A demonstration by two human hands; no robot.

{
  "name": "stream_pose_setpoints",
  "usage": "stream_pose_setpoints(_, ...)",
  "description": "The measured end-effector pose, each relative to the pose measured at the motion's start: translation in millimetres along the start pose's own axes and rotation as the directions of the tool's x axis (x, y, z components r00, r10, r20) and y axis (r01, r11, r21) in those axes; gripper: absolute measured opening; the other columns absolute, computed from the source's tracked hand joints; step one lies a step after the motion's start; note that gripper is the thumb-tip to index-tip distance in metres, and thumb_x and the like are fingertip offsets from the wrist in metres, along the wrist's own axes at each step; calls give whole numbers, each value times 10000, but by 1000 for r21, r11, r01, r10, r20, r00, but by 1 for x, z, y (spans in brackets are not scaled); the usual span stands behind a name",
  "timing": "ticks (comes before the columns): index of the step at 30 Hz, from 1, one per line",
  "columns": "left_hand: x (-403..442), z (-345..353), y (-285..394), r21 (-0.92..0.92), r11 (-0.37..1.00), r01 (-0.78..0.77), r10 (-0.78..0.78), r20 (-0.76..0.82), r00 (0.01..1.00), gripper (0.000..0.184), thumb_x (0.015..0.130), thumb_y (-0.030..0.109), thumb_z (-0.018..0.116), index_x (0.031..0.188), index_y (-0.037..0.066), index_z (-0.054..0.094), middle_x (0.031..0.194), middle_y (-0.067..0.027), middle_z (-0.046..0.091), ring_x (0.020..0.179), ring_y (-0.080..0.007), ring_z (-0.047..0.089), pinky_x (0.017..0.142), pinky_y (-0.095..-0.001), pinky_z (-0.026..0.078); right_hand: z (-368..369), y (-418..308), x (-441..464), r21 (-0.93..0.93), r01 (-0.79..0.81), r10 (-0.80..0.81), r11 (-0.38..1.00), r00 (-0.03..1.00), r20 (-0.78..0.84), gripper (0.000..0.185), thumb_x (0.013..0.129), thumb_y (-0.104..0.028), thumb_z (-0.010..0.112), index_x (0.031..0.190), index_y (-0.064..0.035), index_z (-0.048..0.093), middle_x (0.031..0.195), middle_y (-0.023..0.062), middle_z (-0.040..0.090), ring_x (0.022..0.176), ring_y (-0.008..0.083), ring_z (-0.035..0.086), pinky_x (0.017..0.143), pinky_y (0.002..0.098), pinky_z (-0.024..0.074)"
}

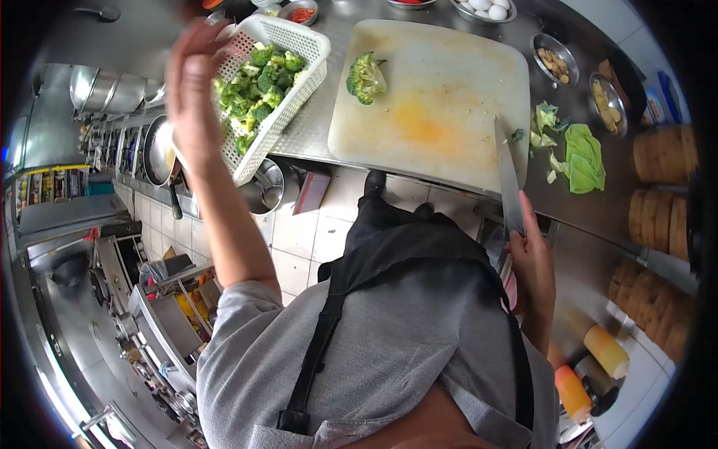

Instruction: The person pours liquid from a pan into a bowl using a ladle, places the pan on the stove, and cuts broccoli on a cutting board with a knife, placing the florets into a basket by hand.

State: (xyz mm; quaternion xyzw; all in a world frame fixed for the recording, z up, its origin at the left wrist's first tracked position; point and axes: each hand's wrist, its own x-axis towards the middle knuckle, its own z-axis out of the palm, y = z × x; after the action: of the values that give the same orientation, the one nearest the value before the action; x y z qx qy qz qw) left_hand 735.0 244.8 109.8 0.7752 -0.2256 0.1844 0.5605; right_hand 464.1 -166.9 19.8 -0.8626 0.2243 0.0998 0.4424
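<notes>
My right hand point(532, 262) is wrapped round the handle of a kitchen knife point(509, 179). The blade points away from me, its front part over the right edge of a white cutting board point(441, 67). A broccoli piece point(366, 78) lies near the board's left side, apart from both hands. My left hand point(196, 105) is raised at the left side of a white perforated basket point(308, 78), blurred by motion. Its fingers look stretched out, and nothing shows in them. Cut broccoli florets point(265, 82) fill much of the basket.
Green leaf trimmings point(585, 159) lie right of the board, near metal bowls of sliced food point(554, 66). A bowl of eggs point(490, 9) stands at the back. Below the counter edge are a metal pot point(273, 187) and tiled floor. Round wooden boards point(662, 153) line the right.
</notes>
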Motion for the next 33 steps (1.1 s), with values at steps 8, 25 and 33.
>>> stream_pose_setpoints(8, -77, 153, -92, 672, 726, 144, -244, 56, 968, 790, 836, 424, 815, 1448, 14, 530, 1382, -239, 605, 1246, -414, 596, 1040, -468, 500, 1, 6, 10, -281, 46, -42, 958, 999, 18, 793, 896, -21, 551, 1627, -240, 333, 791, 264, 635, 749, 442, 661, 736, 509, 498)
stream_pose_setpoints(25, -72, 138, -142, 306, 950, -63, -35, 306, 951, 585, 801, 300, 773, 1332, 84, 657, 1200, -142, 716, 1150, -331, 625, 1030, -426, 488, 66, -83, 41, -621, 428, -374, 657, 900, 225, 809, 864, -55, 550, 1616, -276, 354, 762, 205, 669, 700, 428, 676, 699, 545, 547)
stream_pose_setpoints(33, -73, 139, -138, 298, 954, -24, -61, 272, 960, 528, 763, 314, 783, 1228, 90, 667, 1176, -110, 709, 1117, -329, 626, 1022, -436, 471, 72, -97, 43, -718, 434, -374, 544, 892, 255, 805, 856, -78, 573, 1615, -252, 369, 742, 214, 667, 654, 420, 680, 665, 552, 558)
